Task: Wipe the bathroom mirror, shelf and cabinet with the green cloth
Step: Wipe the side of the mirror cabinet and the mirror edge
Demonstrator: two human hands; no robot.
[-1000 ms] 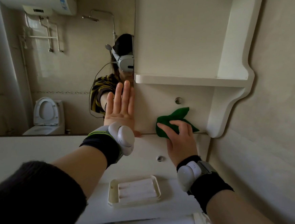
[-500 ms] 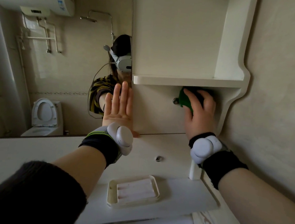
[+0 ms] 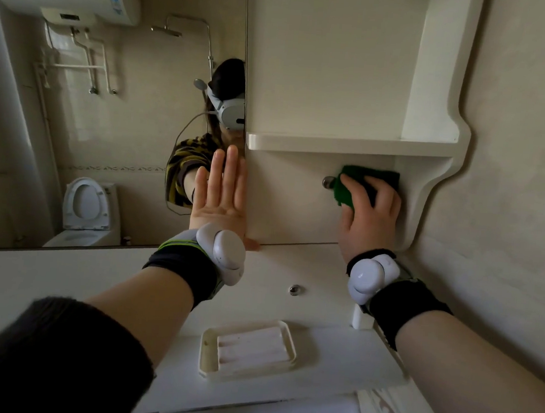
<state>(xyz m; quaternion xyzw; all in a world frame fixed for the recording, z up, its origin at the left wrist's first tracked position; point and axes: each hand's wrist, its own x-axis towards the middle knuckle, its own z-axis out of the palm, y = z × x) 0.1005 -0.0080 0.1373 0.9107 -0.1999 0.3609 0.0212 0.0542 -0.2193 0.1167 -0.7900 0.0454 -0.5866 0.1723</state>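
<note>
1. Change: right hand point(image 3: 370, 210) with the green cloth point(image 3: 347, 187) was low on the cabinet panel a second ago, at its bottom edge; now it is high on the panel, just under the shelf point(image 3: 334, 144), right of the small metal knob point(image 3: 328, 180); over the last half second it barely moved, only settled a little lower and spread the cloth.
2. Meaning, my read: the wipe is running up the lower cabinet face point(image 3: 290, 207); the strip under the shelf is being covered now; the mirror point(image 3: 107, 128) and the shelf top look not yet touched in this stretch; task is mid-way at best.
3. Right hand state: fingers curled over the cloth, palm pressing it flat to the panel; holding the cloth, not pinching it.
4. Left hand point(image 3: 220, 195): flat and wide, fingers straight and together, on the mirror's right edge where it meets the cabinet; holds nothing; same spot throughout; looks like a brace.
5. Cloth: dark green, bunched and folded, mostly hidden under the fingers; left edge touches or nearly touches the knob, cannot tell which; wet or dry, cannot tell.
6. Near side: empty soap dish point(image 3: 248, 349) on the counter, well apart from both hands.
</note>
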